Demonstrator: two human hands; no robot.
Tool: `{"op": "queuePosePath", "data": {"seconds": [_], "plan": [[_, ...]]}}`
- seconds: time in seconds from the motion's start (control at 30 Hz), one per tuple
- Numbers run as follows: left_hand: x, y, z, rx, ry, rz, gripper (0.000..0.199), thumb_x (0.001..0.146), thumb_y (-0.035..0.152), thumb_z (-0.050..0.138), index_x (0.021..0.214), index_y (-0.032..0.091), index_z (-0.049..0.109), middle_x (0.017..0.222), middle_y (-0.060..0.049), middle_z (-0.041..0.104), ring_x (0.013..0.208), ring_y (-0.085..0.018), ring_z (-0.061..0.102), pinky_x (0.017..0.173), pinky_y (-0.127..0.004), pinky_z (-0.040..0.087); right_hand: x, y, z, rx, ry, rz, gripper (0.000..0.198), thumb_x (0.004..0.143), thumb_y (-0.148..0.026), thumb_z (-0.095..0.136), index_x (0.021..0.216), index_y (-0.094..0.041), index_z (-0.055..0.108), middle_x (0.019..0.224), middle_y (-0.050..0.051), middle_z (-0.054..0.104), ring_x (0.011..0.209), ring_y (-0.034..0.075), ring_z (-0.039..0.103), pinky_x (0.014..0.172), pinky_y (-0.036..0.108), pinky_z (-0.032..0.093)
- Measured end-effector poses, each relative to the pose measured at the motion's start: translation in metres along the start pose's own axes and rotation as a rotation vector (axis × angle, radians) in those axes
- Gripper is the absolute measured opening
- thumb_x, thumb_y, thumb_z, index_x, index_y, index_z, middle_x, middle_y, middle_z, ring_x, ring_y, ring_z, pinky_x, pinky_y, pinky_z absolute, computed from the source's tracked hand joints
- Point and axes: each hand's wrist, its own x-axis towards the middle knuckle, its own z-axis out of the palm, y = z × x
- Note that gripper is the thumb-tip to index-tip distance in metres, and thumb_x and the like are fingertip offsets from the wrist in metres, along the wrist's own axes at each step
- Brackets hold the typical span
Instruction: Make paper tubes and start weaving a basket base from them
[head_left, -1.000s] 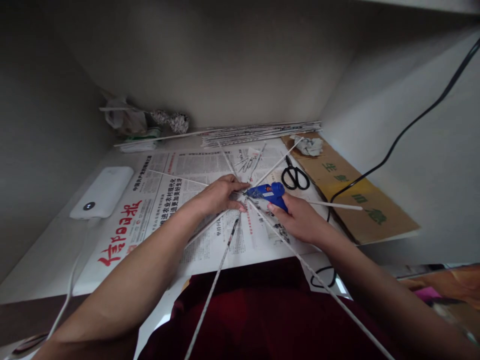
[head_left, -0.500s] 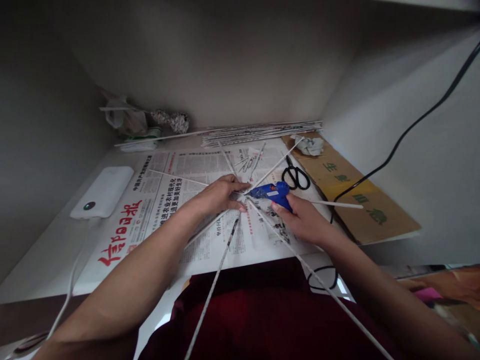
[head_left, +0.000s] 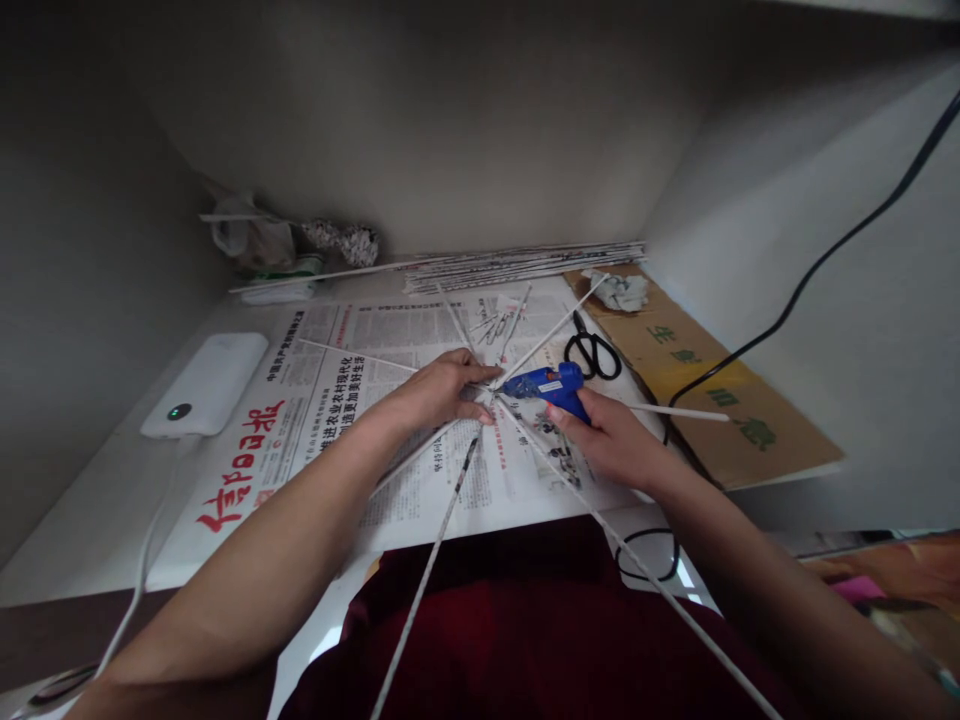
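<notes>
Several thin rolled-paper sticks fan out like spokes from one centre on the newspaper (head_left: 405, 490); one paper stick (head_left: 427, 570) reaches down past the table's front edge. My left hand (head_left: 450, 388) lies by that centre, thumb and fingers closed on the sticks where they meet. A blue hot glue gun (head_left: 551, 387) is gripped in my right hand (head_left: 604, 432), its nozzle pointing left at the meeting point, close to my left fingertips. Whether the nozzle touches the sticks I cannot tell. Black-handled scissors (head_left: 592, 352) rest just beyond the glue gun.
A bundle of paper sticks (head_left: 517, 265) lies along the back wall. At right is a cardboard sheet (head_left: 720, 400) with a crumpled wad (head_left: 622, 291) on it. A white power bank (head_left: 206, 385) sits at left, cable attached. A black cord (head_left: 795, 285) hangs at right.
The glue gun and my right hand have shifted very slightly to the right. My left hand stays in place on the sticks.
</notes>
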Motion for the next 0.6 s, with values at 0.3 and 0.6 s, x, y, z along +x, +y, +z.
{"op": "queuePosePath", "data": {"seconds": [0.3, 0.6], "plan": [[0.0005, 0.0040, -0.0018, -0.003, -0.001, -0.012, 0.072, 0.069, 0.049, 0.074, 0.132, 0.020, 0.056, 0.100, -0.008, 0.054, 0.095, -0.021, 0.053, 0.088, -0.034, 0.044, 0.0006, -0.0015, 0.0004, 0.021, -0.007, 0.000, 0.026, 0.089, -0.044, 0.047, 0.086, -0.020, 0.055, 0.081, 0.007, 0.064, 0.074, 0.022, 0.058, 0.067, 0.035, 0.042], [-0.0001, 0.0018, -0.0003, -0.017, 0.002, -0.015, 0.072, 0.069, 0.051, 0.074, 0.132, 0.022, 0.056, 0.101, -0.008, 0.054, 0.095, -0.021, 0.053, 0.089, -0.035, 0.044, -0.0004, 0.0019, -0.0018, 0.176, 0.010, 0.058, 0.025, 0.089, -0.043, 0.047, 0.079, -0.021, 0.052, 0.071, 0.004, 0.058, 0.070, 0.019, 0.055, 0.061, 0.032, 0.041]]}}
